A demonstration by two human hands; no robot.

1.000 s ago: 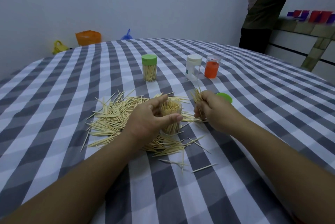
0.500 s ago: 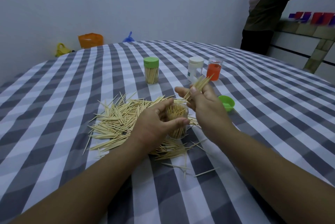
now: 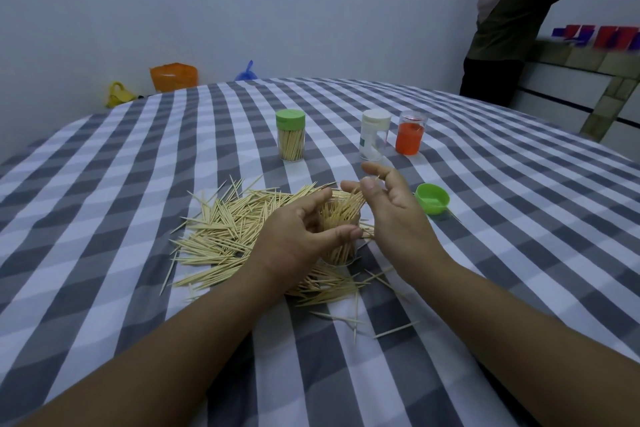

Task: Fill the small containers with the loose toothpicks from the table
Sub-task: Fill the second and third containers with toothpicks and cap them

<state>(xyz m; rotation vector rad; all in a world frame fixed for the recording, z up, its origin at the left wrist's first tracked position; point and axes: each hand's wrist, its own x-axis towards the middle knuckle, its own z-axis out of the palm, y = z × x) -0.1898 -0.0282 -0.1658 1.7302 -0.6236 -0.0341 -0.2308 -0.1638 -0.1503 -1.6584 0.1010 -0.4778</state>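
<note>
Gripping a clear open container, the left hand curls thumb & fingers round its wall; container stands upright on the table amid the heap, packed w/ toothpicks leaning out the top. Right hand sits just right of its mouth, thumb & fingers pinching a small bunch of toothpicks whose lower ends go into the container. Loose toothpicks spread mostly left of & under the left hand, w/ a few strays nearer the camera. Green lid lies upturned just right of the right hand. Further back: a green-capped container full of toothpicks, a white-capped container w/ a small greenish label too blurred to read, & beside it an orange-filled container, uncapped. No legible writing anywhere. Table wears a grey/white check cloth; wide open cloth left, right & far side. Beyond the far edge, orange, yellow & blue bags against a plain pale wall. Another person stands at back right, by a shelf w/ red & purple items.
</note>
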